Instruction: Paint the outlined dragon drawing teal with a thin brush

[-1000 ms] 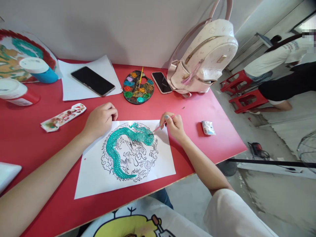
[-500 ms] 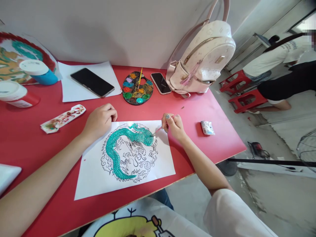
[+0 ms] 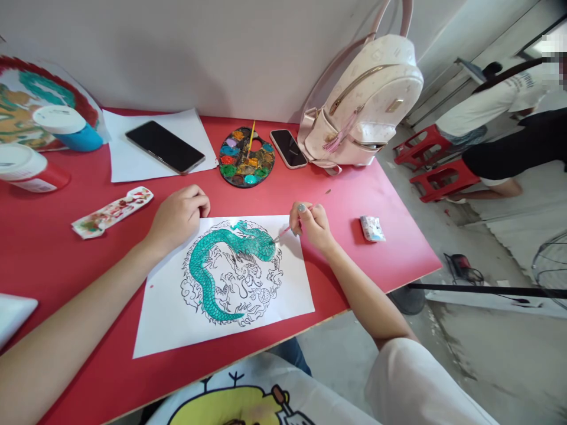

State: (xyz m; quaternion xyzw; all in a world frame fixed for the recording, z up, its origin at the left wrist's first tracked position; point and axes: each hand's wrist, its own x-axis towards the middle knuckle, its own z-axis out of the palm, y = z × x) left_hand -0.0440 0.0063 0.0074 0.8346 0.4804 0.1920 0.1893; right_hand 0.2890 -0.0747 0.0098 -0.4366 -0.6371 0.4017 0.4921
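A sheet of white paper (image 3: 168, 319) with a line drawing of a dragon lies on the red table. Much of the dragon's body (image 3: 201, 265) is painted teal; its head and the flames around it are plain black outline. My right hand (image 3: 312, 226) pinches a thin pink paintbrush (image 3: 283, 232), its tip at the teal body near the drawing's upper right edge. My left hand (image 3: 181, 212) rests at the sheet's upper left corner, fingers curled in with nothing visible in them. Beyond the sheet sits a paint palette (image 3: 240, 176) with several colours and a yellow brush (image 3: 251, 140) on it.
Two phones, one large (image 3: 166, 146) on white sheets and one small (image 3: 289, 149), lie behind my hands. Paint bottles (image 3: 33, 168) stand left, near a stained white strip (image 3: 113, 212). At right are a backpack (image 3: 365, 106) and a small packet (image 3: 372, 229). People sit on red stools (image 3: 444, 180).
My right hand has shifted slightly right, drawing the brush tip toward the right edge of the teal body. My left hand stays in place.
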